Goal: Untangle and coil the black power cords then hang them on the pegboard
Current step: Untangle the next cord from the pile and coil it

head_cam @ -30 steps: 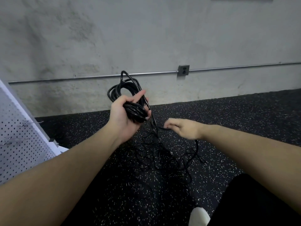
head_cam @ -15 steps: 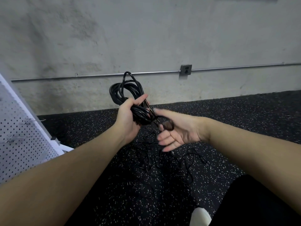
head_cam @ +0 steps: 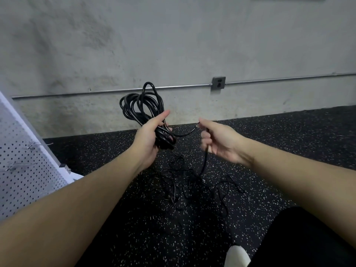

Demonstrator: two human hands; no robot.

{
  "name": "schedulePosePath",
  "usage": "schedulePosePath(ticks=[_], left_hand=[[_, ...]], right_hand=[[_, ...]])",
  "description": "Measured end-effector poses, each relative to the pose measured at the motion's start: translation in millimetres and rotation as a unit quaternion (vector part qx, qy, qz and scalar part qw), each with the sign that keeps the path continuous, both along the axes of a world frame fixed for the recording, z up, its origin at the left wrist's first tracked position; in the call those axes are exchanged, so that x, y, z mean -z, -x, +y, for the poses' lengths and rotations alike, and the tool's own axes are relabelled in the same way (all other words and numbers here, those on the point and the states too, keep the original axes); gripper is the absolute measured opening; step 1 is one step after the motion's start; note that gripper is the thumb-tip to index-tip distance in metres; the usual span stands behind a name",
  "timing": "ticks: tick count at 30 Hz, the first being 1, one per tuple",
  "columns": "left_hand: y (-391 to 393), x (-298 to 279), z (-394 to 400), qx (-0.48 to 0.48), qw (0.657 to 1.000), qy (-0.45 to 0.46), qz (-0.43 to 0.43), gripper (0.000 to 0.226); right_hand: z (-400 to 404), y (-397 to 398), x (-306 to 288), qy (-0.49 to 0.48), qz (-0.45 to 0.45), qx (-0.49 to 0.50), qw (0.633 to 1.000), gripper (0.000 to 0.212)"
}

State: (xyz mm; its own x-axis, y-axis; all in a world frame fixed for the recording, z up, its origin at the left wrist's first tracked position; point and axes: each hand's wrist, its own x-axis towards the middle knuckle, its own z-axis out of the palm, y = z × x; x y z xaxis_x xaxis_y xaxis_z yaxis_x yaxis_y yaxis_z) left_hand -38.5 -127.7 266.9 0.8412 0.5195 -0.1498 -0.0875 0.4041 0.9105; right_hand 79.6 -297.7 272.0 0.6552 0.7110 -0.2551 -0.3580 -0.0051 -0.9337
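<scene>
Grey concrete wall fills the space beyond your hands, with a metal conduit pipe (head_cam: pixel 115 91) running along it to an electrical outlet box (head_cam: pixel 218 83) above and between them; black rubber flooring flecked with white (head_cam: pixel 289 135) lies below. Your left hand (head_cam: pixel 149 140) is curled around a coil of black power cord (head_cam: pixel 142 110), thumb stretched up, the loops rising above your fist; one strand (head_cam: pixel 185 134) runs from the coil across to your right hand (head_cam: pixel 219 141), which pinches it between thumb and fingers, the cord then dropping below that hand. Beneath both hands a tangle of loose black cord (head_cam: pixel 194 187) sprawls on the floor; left of your left forearm leans a white pegboard (head_cam: pixel 21 182) with wire hooks (head_cam: pixel 36 145); near your right elbow shows a white shoe toe (head_cam: pixel 238 256).
</scene>
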Motion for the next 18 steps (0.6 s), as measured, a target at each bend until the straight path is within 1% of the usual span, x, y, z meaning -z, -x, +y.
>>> schedulePosePath(ticks=[1,3,4,6,8,10,11,12,14,15,16,18], left_hand=[[0.4,0.5,2.3,-0.010,1.000,-0.005,0.014,0.052],[1.3,1.5,9.3,-0.032,0.999,-0.007,0.029,0.047],[1.7,2.0,13.0,-0.040,0.999,-0.006,0.032,0.040],[3.0,2.3,17.8,-0.047,0.999,0.001,0.026,0.037],[3.8,3.4,20.7,-0.043,0.998,-0.010,0.042,0.036],[5.0,3.0,20.8,-0.038,0.995,-0.039,0.080,0.033],[5.2,2.6,20.5,-0.032,0.993,-0.055,0.097,0.033],[5.8,2.0,20.0,-0.017,0.990,-0.074,0.116,0.034],[6.8,0.5,16.8,0.018,0.982,-0.115,0.148,0.037],[7.0,0.9,15.7,0.025,0.977,-0.142,0.159,0.039],[7.2,1.5,14.5,0.028,0.970,-0.175,0.165,0.039],[8.9,2.7,12.8,0.044,0.953,-0.249,0.165,0.037]], right_hand=[[-0.8,2.6,1.1,0.057,-0.081,-0.024,0.995,0.025],[-3.6,6.0,4.4,0.162,-0.252,-0.063,0.952,0.027],[-4.7,6.7,4.7,0.187,-0.311,-0.077,0.929,0.026],[-7.2,8.8,3.2,0.205,-0.388,-0.110,0.892,0.026],[-9.2,13.3,0.1,0.204,-0.431,-0.148,0.866,0.025],[-10.1,17.7,-3.6,0.191,-0.458,-0.176,0.850,0.023],[-9.2,18.9,-5.8,0.182,-0.467,-0.173,0.848,0.022],[-7.4,18.9,-7.6,0.170,-0.472,-0.155,0.851,0.023],[-2.5,17.2,-10.7,0.160,-0.456,-0.110,0.868,0.037],[-1.2,16.6,-12.6,0.168,-0.432,-0.105,0.880,0.042],[-0.5,16.6,-14.7,0.180,-0.395,-0.122,0.893,0.042],[-2.0,16.6,-16.1,0.176,-0.294,-0.201,0.918,0.032]])
